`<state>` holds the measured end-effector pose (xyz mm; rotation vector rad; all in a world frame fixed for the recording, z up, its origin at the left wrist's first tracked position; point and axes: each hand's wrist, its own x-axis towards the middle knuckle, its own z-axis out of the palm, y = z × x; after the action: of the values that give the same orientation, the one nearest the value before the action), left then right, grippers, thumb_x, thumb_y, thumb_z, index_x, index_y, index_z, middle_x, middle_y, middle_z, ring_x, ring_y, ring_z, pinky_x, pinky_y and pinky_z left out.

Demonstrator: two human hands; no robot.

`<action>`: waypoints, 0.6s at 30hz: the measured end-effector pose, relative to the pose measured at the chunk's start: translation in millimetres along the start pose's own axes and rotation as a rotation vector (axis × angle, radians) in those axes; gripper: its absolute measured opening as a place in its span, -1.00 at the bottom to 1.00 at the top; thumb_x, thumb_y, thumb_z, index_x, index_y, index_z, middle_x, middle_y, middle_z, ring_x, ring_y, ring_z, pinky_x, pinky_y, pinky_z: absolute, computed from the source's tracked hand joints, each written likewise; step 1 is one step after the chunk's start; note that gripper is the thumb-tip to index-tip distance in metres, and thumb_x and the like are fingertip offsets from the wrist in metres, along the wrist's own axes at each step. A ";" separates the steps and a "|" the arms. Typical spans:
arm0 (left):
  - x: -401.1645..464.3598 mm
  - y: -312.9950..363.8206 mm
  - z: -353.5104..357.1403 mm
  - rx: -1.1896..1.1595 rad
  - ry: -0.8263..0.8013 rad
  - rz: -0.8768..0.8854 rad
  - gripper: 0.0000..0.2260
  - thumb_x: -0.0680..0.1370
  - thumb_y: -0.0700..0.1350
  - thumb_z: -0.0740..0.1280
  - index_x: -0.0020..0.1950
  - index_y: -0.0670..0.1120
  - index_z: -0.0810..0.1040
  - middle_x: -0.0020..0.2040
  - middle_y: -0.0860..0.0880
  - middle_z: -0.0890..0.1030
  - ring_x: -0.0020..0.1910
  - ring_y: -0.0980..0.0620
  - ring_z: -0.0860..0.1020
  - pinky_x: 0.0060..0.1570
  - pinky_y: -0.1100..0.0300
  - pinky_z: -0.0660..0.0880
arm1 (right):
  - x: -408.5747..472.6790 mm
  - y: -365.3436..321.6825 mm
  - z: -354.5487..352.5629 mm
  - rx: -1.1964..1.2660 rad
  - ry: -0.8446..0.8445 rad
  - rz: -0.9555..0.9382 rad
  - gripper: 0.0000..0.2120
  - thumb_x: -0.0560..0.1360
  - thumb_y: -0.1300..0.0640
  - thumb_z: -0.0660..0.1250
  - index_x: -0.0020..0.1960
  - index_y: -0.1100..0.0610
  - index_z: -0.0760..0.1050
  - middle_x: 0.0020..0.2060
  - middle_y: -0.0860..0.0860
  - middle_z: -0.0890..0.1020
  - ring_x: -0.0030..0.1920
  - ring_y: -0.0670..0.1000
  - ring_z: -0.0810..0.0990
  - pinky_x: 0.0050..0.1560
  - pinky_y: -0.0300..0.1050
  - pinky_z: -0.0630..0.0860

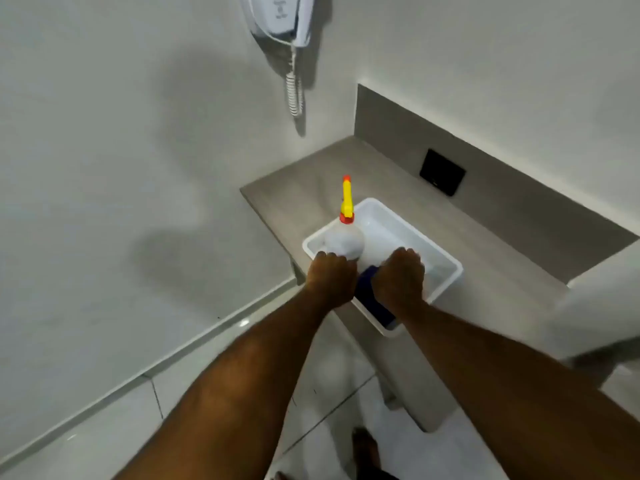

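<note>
Shows a faint grey mark on the white wall handset [278, 15] at the top of the frame, too blurred to read. Shows only plain white on the visible side of the spray bottle [344, 242].

Reaches in with both bare forearms from the bottom edge toward centre frame. Grips the bottle's rounded body with the left hand [330, 275], knuckles up, fingers curled round its near side. Holds it upright in the left end of the white tray [446, 271], with the yellow trigger head, red collar and red tip pointing up. Curls the right hand [401, 275] knuckles-up over the tray's near part, just above a dark blue pad [372, 296]. Cannot tell whether those fingers pinch anything, as the fingertips are hidden.

Rests the tray, smooth rectangular plastic with rounded corners, on a matte grey-brown counter [502, 271]. Shows a black rectangular plate [442, 172] in the upstand, right of centre, and a coiled cord [294, 95] hanging below the handset.
</note>
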<state>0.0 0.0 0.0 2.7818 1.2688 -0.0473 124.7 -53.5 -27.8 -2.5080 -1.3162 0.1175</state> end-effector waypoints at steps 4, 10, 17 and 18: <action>20.0 23.3 29.3 -0.113 -0.166 -0.086 -0.66 0.56 0.16 0.22 -0.05 -0.10 0.57 -0.11 -0.09 0.64 -0.03 -0.11 0.61 0.06 -0.03 0.46 | 2.6 34.1 11.9 -0.010 -0.209 0.116 -0.63 0.39 0.03 0.43 0.06 0.24 0.46 0.00 0.19 0.64 0.07 0.24 0.57 0.09 0.07 0.50; 39.5 26.3 43.0 -0.137 -0.278 -0.116 -0.70 0.46 0.13 0.37 -0.05 -0.09 0.51 -0.19 -0.05 0.52 -0.08 -0.09 0.59 -0.04 0.00 0.45 | 19.1 40.8 27.9 -0.079 -0.328 0.091 -0.57 0.32 -0.06 0.49 0.03 0.20 0.50 -0.04 0.16 0.64 0.04 0.22 0.59 0.06 0.04 0.48; 33.6 13.1 24.1 -0.573 -0.204 -0.152 -0.80 0.50 -0.11 0.39 0.02 -0.22 0.58 0.00 -0.19 0.66 -0.01 -0.14 0.62 -0.08 0.13 0.48 | 40.3 28.2 12.0 0.572 -0.371 0.356 -0.77 0.40 0.18 0.43 -0.01 0.31 0.58 -0.18 0.19 0.64 -0.03 0.24 0.65 -0.03 0.02 0.61; 26.8 9.0 13.6 -0.631 -0.165 -0.131 -0.79 0.50 -0.11 0.39 0.03 -0.23 0.59 0.00 -0.20 0.66 -0.01 -0.14 0.62 -0.09 0.16 0.46 | 36.2 25.2 0.1 0.701 -0.339 0.365 -0.81 0.38 0.19 0.42 -0.05 0.27 0.60 -0.22 0.15 0.67 -0.07 0.22 0.66 -0.07 0.01 0.65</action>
<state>24.5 13.0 -14.7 2.1156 1.1681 0.0970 165.4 -37.4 -33.1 -2.1139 -0.7074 0.9412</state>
